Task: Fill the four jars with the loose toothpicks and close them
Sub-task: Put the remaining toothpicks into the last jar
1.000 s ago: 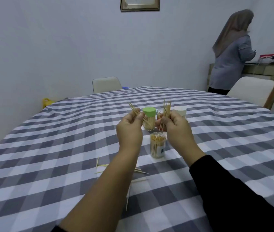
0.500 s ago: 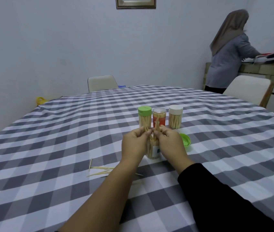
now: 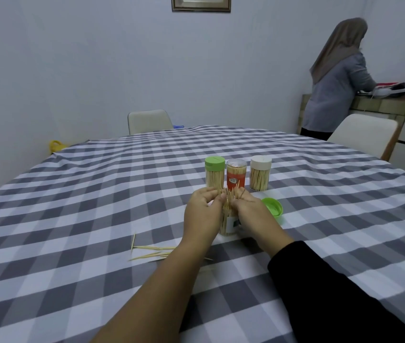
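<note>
A checked tablecloth [image 3: 97, 194] covers the table. Near its middle the left hand [image 3: 202, 214] and right hand [image 3: 252, 214] flank an open jar [image 3: 228, 225], fingers curled, each pinching toothpicks [image 3: 230, 196] upright over its mouth. Three capped jars [image 3: 236, 175] stand just beyond; a green lid [image 3: 273, 206] lies right; loose toothpicks [image 3: 152, 251] lie near left.
</note>
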The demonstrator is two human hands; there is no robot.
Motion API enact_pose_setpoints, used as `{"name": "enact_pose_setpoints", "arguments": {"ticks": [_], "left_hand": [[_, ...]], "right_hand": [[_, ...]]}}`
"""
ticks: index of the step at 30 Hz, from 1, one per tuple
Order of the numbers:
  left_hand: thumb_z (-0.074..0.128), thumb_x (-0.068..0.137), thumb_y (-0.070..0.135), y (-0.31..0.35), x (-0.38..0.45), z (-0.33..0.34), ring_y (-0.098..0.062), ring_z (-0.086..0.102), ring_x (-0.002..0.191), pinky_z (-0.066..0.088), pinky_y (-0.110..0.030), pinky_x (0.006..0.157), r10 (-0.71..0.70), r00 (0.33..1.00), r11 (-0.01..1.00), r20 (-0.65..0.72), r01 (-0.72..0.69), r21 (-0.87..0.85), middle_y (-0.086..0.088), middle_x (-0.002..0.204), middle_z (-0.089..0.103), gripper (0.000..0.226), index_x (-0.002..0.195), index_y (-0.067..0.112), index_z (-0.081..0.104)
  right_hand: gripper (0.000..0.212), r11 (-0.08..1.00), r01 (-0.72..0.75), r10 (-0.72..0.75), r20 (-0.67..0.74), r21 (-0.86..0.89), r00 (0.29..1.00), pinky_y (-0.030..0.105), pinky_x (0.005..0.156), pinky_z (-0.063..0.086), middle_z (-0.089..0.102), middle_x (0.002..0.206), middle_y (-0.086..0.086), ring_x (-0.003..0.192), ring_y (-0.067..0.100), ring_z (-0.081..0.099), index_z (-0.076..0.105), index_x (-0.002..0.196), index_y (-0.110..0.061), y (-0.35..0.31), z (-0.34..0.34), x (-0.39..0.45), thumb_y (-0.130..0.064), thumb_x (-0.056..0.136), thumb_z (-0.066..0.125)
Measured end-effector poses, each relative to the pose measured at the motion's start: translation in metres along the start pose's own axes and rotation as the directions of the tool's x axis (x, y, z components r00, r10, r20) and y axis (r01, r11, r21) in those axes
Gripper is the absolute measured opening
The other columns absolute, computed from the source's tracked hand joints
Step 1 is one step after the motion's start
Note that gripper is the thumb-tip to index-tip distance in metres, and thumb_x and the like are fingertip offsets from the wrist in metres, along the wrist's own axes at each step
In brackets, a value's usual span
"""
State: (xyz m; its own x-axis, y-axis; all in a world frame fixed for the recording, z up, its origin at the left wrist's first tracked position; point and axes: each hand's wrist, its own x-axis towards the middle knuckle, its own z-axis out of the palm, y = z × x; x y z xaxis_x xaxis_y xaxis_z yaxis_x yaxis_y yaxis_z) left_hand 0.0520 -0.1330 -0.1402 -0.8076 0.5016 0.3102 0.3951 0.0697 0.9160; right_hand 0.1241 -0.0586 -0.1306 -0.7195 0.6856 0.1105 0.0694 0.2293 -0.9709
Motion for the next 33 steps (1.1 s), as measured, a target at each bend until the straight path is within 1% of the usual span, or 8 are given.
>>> {"name": "enact_pose_setpoints", "arguments": {"ticks": [5,8,12,15,19,25,29,33], "left_hand": [[0.052,0.096,0.026,0.002,-0.002,-0.002,-0.011,0.058,0.108,0.047,-0.025,0.091,-0.043,0.998,0.999,0.047,0.042,0.023,0.005,0.117,0.063,0.025,0.112,0.016,0.069],[0.051,0.097,0.024,0.009,-0.003,-0.006,-0.01,0.062,0.095,0.046,-0.015,0.073,-0.072,0.993,0.996,0.092,0.066,0.063,0.004,0.1,0.069,0.021,0.102,0.018,0.071],[0.054,0.096,0.022,0.014,-0.002,-0.012,-0.014,0.063,0.098,0.049,-0.023,0.083,-0.11,0.981,0.991,0.159,0.096,0.095,-0.001,0.102,0.07,0.021,0.104,0.016,0.072],[0.052,0.097,0.023,0.015,-0.003,-0.019,-0.014,0.062,0.103,0.048,-0.026,0.088,-0.089,0.972,0.994,0.216,0.072,0.086,0.001,0.11,0.068,0.024,0.115,0.019,0.067],[0.046,0.099,0.026,0.012,-0.002,-0.026,-0.01,0.058,0.109,0.047,-0.027,0.092,-0.018,0.963,0.997,0.27,-0.003,0.078,0.004,0.117,0.065,0.032,0.129,0.026,0.058],[0.05,0.097,0.027,0.007,-0.006,-0.024,-0.012,0.057,0.113,0.047,-0.023,0.087,0.009,0.974,1.0,0.227,-0.012,0.013,0.005,0.12,0.065,0.03,0.126,0.027,0.06],[0.045,0.1,0.023,0.01,-0.007,-0.021,0.001,0.047,0.117,0.039,-0.014,0.092,0.005,0.964,0.996,0.264,0.018,-0.086,0.021,0.119,0.051,0.047,0.145,0.032,0.034],[0.039,0.101,0.033,0.011,-0.005,-0.015,-0.007,0.039,0.129,0.032,-0.028,0.106,-0.034,0.94,0.985,0.34,0.088,-0.146,0.018,0.141,0.041,0.048,0.147,0.039,0.025]], "right_hand": [[0.039,0.996,0.006,-0.012,0.068,0.092,0.998,0.013,0.071,0.047,0.063,0.096,-0.014,0.087,0.0,0.059,0.054,0.12,-0.033,0.003,0.0,0.001,-0.008,0.095,0.039],[0.051,0.987,-0.015,-0.001,0.1,0.159,0.995,0.016,0.079,0.046,0.06,0.117,-0.012,0.092,-0.003,0.057,0.038,0.141,-0.03,0.005,0.002,0.001,-0.008,0.096,0.037],[0.034,0.981,-0.01,-0.008,0.092,0.192,0.996,0.019,0.079,0.044,0.062,0.09,-0.026,0.086,-0.003,0.057,0.052,0.113,-0.034,0.006,0.001,0.002,-0.009,0.096,0.038],[0.047,0.98,0.003,-0.019,0.075,0.198,0.997,0.025,0.092,0.045,0.057,0.124,-0.013,0.108,0.005,0.055,0.033,0.144,-0.03,0.007,0.003,0.003,-0.024,0.099,0.043],[0.062,0.983,0.093,-0.097,0.014,0.161,0.995,0.037,0.111,0.034,0.043,0.145,-0.004,0.129,0.011,0.044,0.026,0.147,-0.031,0.008,0.003,0.001,-0.053,0.092,0.042],[0.067,0.975,0.164,-0.162,-0.022,0.147,0.986,0.028,0.102,0.044,0.057,0.13,-0.007,0.117,0.006,0.055,0.039,0.14,-0.03,0.011,0.003,-0.001,-0.065,0.083,0.036],[0.054,0.979,0.144,-0.146,0.004,0.142,0.989,0.009,0.077,0.046,0.062,0.108,-0.018,0.097,-0.007,0.06,0.039,0.137,-0.028,0.014,0.002,0.003,-0.053,0.089,0.046],[0.095,0.98,0.122,-0.13,0.04,0.157,0.991,0.024,0.092,0.048,0.062,0.12,-0.01,0.105,0.001,0.061,0.031,0.144,-0.027,0.014,0.003,0.004,-0.076,0.067,0.056]]}}
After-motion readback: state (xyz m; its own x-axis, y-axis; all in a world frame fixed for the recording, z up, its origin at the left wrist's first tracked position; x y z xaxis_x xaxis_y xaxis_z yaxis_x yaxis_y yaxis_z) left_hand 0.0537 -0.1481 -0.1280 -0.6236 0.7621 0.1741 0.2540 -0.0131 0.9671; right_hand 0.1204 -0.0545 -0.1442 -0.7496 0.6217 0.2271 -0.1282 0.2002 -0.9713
